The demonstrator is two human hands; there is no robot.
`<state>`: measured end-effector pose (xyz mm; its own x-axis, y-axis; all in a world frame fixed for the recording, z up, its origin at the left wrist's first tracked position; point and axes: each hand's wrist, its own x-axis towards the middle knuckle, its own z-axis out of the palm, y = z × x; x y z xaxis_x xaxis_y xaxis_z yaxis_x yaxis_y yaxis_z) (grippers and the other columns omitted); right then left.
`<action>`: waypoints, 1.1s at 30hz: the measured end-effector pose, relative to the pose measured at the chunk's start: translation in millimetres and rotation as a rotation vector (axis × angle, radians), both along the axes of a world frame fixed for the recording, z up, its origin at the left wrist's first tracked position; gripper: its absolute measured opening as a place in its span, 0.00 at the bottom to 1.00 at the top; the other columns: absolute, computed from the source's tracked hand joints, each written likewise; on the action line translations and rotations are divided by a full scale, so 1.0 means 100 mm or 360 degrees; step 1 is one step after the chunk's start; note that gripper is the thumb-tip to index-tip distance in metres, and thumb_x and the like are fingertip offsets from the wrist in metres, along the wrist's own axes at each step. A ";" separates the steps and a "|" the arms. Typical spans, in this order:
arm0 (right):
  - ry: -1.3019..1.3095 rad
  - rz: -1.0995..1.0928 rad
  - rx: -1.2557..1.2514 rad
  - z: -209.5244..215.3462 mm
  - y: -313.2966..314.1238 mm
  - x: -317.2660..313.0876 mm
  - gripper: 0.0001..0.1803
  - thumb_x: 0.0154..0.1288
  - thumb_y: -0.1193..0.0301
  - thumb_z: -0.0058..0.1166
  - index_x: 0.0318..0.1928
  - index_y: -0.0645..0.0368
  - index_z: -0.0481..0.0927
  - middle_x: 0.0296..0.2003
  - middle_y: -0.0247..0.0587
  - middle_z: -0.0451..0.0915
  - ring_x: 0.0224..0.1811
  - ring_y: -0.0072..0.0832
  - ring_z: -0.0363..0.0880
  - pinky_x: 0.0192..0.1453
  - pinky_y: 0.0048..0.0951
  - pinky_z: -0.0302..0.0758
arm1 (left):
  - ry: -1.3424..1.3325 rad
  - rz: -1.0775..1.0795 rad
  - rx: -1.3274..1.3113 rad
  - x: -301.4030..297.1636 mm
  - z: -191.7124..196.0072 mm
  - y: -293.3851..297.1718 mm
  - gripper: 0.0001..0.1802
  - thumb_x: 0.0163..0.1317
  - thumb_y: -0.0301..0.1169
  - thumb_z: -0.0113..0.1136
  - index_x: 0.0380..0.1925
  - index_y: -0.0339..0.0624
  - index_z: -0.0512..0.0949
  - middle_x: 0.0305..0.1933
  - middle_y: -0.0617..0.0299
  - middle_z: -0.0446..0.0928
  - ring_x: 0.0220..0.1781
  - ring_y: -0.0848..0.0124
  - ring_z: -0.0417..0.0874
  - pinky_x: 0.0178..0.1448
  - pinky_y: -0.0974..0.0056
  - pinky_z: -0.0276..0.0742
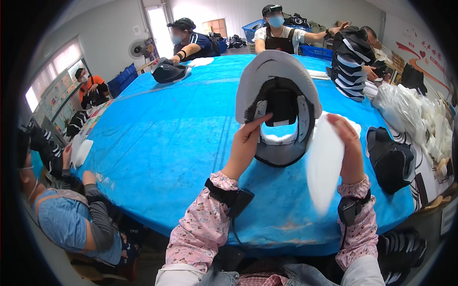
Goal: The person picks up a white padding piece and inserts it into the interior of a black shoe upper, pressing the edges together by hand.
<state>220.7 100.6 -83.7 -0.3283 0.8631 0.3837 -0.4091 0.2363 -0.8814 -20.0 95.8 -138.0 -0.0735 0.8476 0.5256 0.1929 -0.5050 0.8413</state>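
Note:
My left hand [250, 138] is closed on a black cap [286, 157] with a pale grey brim, held up above the blue-covered table. The cap's inside faces me, brim at the top, and blue shows through an opening in it. Beside the cap, my right hand [350, 148] grips a thin white curved sheet [325, 167], blurred by motion and hanging downward. Part of another white piece [355, 127] shows behind the right fingers. On the right side of the table lies a dark cap [391, 161] with a white edge.
A tall stack of dark caps [350, 62] rises at the back right, near a clear plastic bag [412, 112] of white pieces. Another cap [169, 71] is under a co-worker's hand across the blue table [162, 148]. More people sit and stand around; one at left handles a white piece [82, 151].

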 end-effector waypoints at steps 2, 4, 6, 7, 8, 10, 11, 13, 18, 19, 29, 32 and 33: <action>-0.0016 0.0391 0.0048 0.07 -0.11 -0.07 0.29 0.61 0.68 0.51 0.61 0.64 0.62 0.44 0.40 0.74 0.46 0.23 0.74 0.51 0.24 0.71 | -0.0001 0.0009 0.0315 0.17 0.01 0.02 0.21 0.63 0.20 0.42 0.57 0.44 0.69 0.53 0.53 0.71 0.53 0.69 0.71 0.57 0.70 0.62; -0.0220 0.0334 -0.0150 0.01 -0.11 -0.15 0.29 0.60 0.64 0.55 0.58 0.65 0.65 0.40 0.39 0.75 0.42 0.22 0.75 0.50 0.25 0.71 | 0.0137 -0.0083 0.0228 0.18 0.05 -0.03 0.26 0.63 0.24 0.47 0.63 0.43 0.61 0.63 0.48 0.62 0.66 0.62 0.61 0.66 0.65 0.53; -0.0350 0.0253 -0.0405 -0.08 -0.09 -0.24 0.24 0.61 0.62 0.54 0.52 0.66 0.70 0.32 0.34 0.75 0.31 0.17 0.75 0.36 0.20 0.72 | 0.0247 -0.0050 0.0236 0.22 0.05 -0.08 0.32 0.62 0.27 0.52 0.65 0.40 0.55 0.67 0.46 0.55 0.69 0.58 0.54 0.69 0.60 0.48; -0.0424 0.0276 -0.0530 -0.18 0.00 -0.21 0.21 0.61 0.61 0.53 0.48 0.65 0.72 0.27 0.30 0.73 0.25 0.14 0.70 0.28 0.17 0.67 | 0.0312 -0.0062 0.0189 0.24 0.06 -0.07 0.40 0.57 0.30 0.58 0.67 0.39 0.49 0.68 0.44 0.50 0.71 0.56 0.49 0.70 0.58 0.45; -0.0497 0.0301 -0.0656 -0.25 0.07 -0.16 0.19 0.62 0.61 0.52 0.45 0.64 0.73 0.22 0.27 0.72 0.18 0.11 0.66 0.20 0.14 0.62 | 0.0314 -0.0087 0.0187 0.27 0.06 -0.07 0.40 0.57 0.30 0.58 0.67 0.39 0.49 0.68 0.44 0.50 0.71 0.56 0.49 0.70 0.58 0.45; -0.0419 0.0244 -0.0779 -0.21 0.09 -0.17 0.14 0.64 0.61 0.49 0.36 0.61 0.73 0.16 0.21 0.63 0.12 0.08 0.54 0.13 0.14 0.46 | 0.0507 -0.0041 0.0256 0.28 0.04 -0.06 0.45 0.52 0.31 0.62 0.67 0.39 0.47 0.68 0.44 0.50 0.71 0.55 0.49 0.71 0.57 0.44; -0.0201 0.0320 -0.0784 -0.32 0.20 -0.11 0.12 0.65 0.62 0.48 0.34 0.59 0.71 0.16 0.20 0.61 0.12 0.09 0.51 0.13 0.14 0.45 | 0.0509 -0.0055 0.0255 0.29 0.04 -0.05 0.45 0.52 0.31 0.62 0.67 0.39 0.47 0.68 0.44 0.50 0.71 0.55 0.49 0.71 0.57 0.44; 0.0099 0.0282 -0.0868 -0.37 0.25 -0.11 0.10 0.67 0.65 0.44 0.30 0.56 0.67 0.16 0.19 0.57 0.12 0.09 0.49 0.14 0.14 0.45 | 0.0539 -0.0141 0.0242 0.26 0.06 -0.07 0.50 0.48 0.33 0.66 0.67 0.39 0.47 0.68 0.44 0.50 0.71 0.54 0.48 0.70 0.57 0.45; 0.0136 0.0277 -0.0804 -0.43 0.23 -0.18 0.11 0.67 0.63 0.45 0.34 0.59 0.70 0.16 0.22 0.58 0.15 0.11 0.54 0.17 0.14 0.50 | 0.0585 -0.0259 0.0260 0.23 -0.01 -0.04 0.54 0.44 0.42 0.69 0.67 0.40 0.48 0.67 0.43 0.53 0.71 0.53 0.50 0.70 0.56 0.46; -0.0117 0.0073 -0.0639 -0.43 0.19 -0.23 0.12 0.67 0.63 0.46 0.36 0.60 0.71 0.16 0.23 0.61 0.15 0.12 0.56 0.17 0.15 0.52 | 0.0505 -0.0348 0.0240 0.23 0.00 -0.02 0.54 0.44 0.48 0.67 0.67 0.40 0.49 0.67 0.43 0.54 0.70 0.53 0.51 0.70 0.56 0.45; -0.0782 -0.0801 0.0716 -0.35 -0.03 -0.30 0.10 0.66 0.69 0.47 0.39 0.65 0.74 0.22 0.42 0.74 0.19 0.27 0.71 0.25 0.25 0.67 | 0.0113 -0.0659 -0.0017 0.21 0.03 -0.04 0.51 0.43 0.65 0.60 0.58 0.35 0.64 0.58 0.48 0.66 0.62 0.59 0.64 0.66 0.58 0.54; -0.0911 -0.0825 0.0914 -0.32 -0.03 -0.27 0.11 0.66 0.69 0.47 0.40 0.65 0.74 0.23 0.46 0.75 0.21 0.34 0.74 0.27 0.27 0.69 | -0.0050 -0.0646 -0.0144 0.27 0.04 -0.10 0.45 0.44 0.60 0.64 0.53 0.34 0.68 0.51 0.52 0.70 0.57 0.65 0.68 0.61 0.61 0.61; -0.0932 -0.0809 0.1045 -0.30 -0.05 -0.29 0.12 0.66 0.68 0.47 0.40 0.65 0.75 0.24 0.47 0.75 0.23 0.37 0.74 0.27 0.27 0.70 | -0.0161 -0.0611 -0.0203 0.26 0.04 -0.12 0.42 0.45 0.57 0.66 0.51 0.34 0.69 0.48 0.54 0.72 0.54 0.68 0.69 0.58 0.63 0.65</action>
<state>192.0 95.9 -113.3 -0.2696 0.6292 0.7290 0.3294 0.7716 -0.5442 6.4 83.6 -133.5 0.2151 0.8812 0.4210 -0.0759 -0.4147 0.9068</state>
